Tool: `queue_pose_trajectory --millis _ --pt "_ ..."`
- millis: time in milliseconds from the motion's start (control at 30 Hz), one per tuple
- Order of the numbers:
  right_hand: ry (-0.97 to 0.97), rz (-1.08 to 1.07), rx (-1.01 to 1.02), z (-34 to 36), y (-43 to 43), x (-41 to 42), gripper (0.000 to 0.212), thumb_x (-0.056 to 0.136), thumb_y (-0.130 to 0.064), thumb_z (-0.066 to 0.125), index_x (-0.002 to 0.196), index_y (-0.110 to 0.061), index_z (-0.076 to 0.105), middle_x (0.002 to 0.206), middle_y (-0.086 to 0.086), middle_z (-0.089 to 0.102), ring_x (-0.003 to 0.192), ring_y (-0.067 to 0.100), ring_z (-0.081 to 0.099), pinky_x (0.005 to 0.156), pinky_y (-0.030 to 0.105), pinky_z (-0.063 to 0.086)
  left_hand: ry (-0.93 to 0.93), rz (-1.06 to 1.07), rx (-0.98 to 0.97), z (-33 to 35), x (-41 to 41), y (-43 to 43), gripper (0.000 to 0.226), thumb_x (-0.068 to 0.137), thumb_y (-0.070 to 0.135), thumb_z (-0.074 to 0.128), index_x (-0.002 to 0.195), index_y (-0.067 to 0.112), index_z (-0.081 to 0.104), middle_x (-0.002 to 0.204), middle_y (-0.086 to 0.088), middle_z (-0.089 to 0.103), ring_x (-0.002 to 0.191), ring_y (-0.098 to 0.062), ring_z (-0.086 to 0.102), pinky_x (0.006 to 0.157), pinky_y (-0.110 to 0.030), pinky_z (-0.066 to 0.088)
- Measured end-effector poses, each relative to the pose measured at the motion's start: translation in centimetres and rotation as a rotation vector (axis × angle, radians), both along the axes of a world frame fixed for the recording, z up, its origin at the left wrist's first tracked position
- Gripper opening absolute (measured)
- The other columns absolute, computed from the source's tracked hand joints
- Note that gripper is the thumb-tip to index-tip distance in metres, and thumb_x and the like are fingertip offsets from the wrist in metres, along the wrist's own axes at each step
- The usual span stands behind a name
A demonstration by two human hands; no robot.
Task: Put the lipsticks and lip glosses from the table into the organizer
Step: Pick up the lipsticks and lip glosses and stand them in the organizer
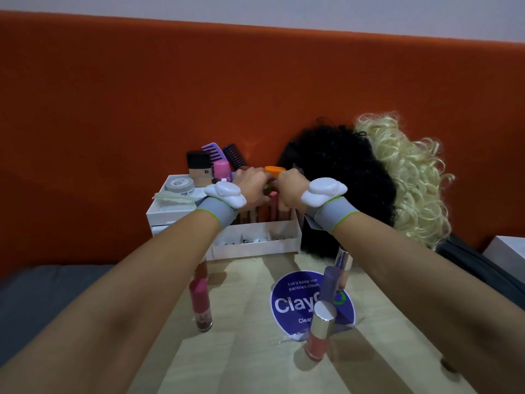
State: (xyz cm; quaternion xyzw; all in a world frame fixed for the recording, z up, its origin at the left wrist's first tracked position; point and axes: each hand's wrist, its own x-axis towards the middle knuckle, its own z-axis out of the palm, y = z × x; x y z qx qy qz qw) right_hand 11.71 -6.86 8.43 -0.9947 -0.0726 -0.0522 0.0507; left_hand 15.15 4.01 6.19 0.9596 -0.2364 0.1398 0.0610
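Left hand (251, 186) and right hand (292, 187) at organizer (255, 245), far edge of table (241, 351), among upright tubes (274, 206). Fingers hidden, cannot tell grip. Pink gloss (200, 301) near left edge; purple gloss (331, 282), silver-capped gloss (319, 328) mid-table. Likely light, rigid, slick, tippy: pinch barrel mid-height.

1. Along the top edge of the frame runs a strip of pale grey wall (255, 7).
2. Below it, a broad orange-red upholstered panel (142, 95) spans the whole width.
3. Lower left, a dark grey cushion (42, 294); lower centre, a pale wooden table (241, 351), dimly lit.
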Motion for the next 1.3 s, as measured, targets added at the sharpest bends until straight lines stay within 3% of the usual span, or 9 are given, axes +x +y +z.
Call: queue_pose_trajectory --millis 33,133,200,267,700,833,967,1100,1300 --pt "-0.035 -0.012 0.009 0.4 -0.2 -0.3 0.015 0.093 0.0 0.044 0.094 0.002 0.06 0.126 0.02 0.059 0.117 0.034 0.057 0.085 0.034 0.047 0.012 0.015 -0.003 0.5 -0.4 0.3 0.05 0.08 0.027 0.066 0.127 0.016 0.052 0.125 -0.013 0.056 0.118 -0.033 0.05 0.092 -0.042 0.039" --pt "-0.105 -0.034 0.077 1.9 -1.2 -1.0 0.016 0.089 0.007 0.046 0.075 0.003 0.053 0.119 0.026 0.06 0.11 0.04 0.059 0.087 0.04 0.05 0.037 0.042 -0.072 1.7 -1.5 1.2 0.056 0.08 0.027 0.068 0.131 0.015 0.047 0.128 -0.013 0.053 0.121 -0.033 0.047 0.097 -0.044 0.04" --pt "-0.148 -0.029 0.158 2.9 -2.2 -1.6 0.021 0.087 0.006 0.044 0.1 0.007 0.061 0.116 0.026 0.061 0.106 0.041 0.06 0.087 0.043 0.052 0.027 0.053 -0.119 2.6 -2.5 1.8 0.051 0.083 0.023 0.065 0.13 0.014 0.048 0.127 -0.013 0.054 0.122 -0.032 0.047 0.098 -0.044 0.04" --pt "-0.174 -0.017 0.222 4.1 -3.2 -3.4 0.03 0.088 0.002 0.043 0.111 0.0 0.062 0.114 0.024 0.064 0.103 0.04 0.061 0.087 0.043 0.054 0.017 0.057 -0.159 3.7 -4.4 2.3 0.046 0.085 0.019 0.061 0.129 0.013 0.048 0.126 -0.013 0.055 0.121 -0.031 0.049 0.098 -0.044 0.041" --pt "-0.163 0.029 0.345 4.9 -7.2 -14.7 0.026 0.089 -0.009 0.054 0.111 -0.004 0.066 0.114 0.018 0.068 0.111 0.032 0.06 0.091 0.033 0.046 0.038 0.057 -0.339 4.7 -17.0 2.4 0.037 0.089 0.01 0.051 0.126 0.005 0.052 0.12 -0.017 0.06 0.113 -0.031 0.055 0.095 -0.034 0.043" --pt "-0.111 -0.009 0.33 3.2 -8.4 -16.7 0.028 0.089 -0.01 0.053 0.115 -0.005 0.064 0.118 0.016 0.066 0.113 0.031 0.058 0.091 0.03 0.045 0.084 0.025 -0.374 3.0 -19.6 0.9 0.035 0.088 0.003 0.049 0.122 0.001 0.054 0.117 -0.019 0.062 0.109 -0.032 0.056 0.091 -0.032 0.041" --pt "-0.077 -0.08 0.367 0.1 -9.1 -17.6 0.032 0.09 -0.009 0.051 0.12 -0.005 0.06 0.125 0.021 0.058 0.117 0.034 0.054 0.096 0.031 0.042 0.175 0.013 -0.419 -0.3 -21.3 -0.3 0.036 0.092 0.004 0.047 0.128 0.002 0.049 0.127 -0.017 0.057 0.117 -0.028 0.053 0.097 -0.031 0.039" --pt "-0.082 -0.217 0.525 -4.0 -8.9 -18.2 0.041 0.086 -0.004 0.052 0.127 -0.004 0.052 0.13 0.026 0.047 0.121 0.04 0.048 0.1 0.037 0.04 0.264 0.055 -0.444 -4.3 -22.4 -0.9 0.041 0.092 0.003 0.045 0.133 0.003 0.043 0.136 -0.016 0.05 0.125 -0.026 0.049 0.103 -0.026 0.032" --pt "-0.154 -0.345 0.776 -9.9 -7.6 -19.7 0.042 0.092 -0.003 0.046 0.134 -0.003 0.043 0.135 0.026 0.04 0.122 0.04 0.045 0.101 0.037 0.036 0.327 0.202 -0.263 -10.0 -22.9 -1.4 0.047 0.095 0.026 0.042 0.138 0.009 0.036 0.145 -0.009 0.042 0.133 -0.025 0.04 0.11 -0.036 0.028"
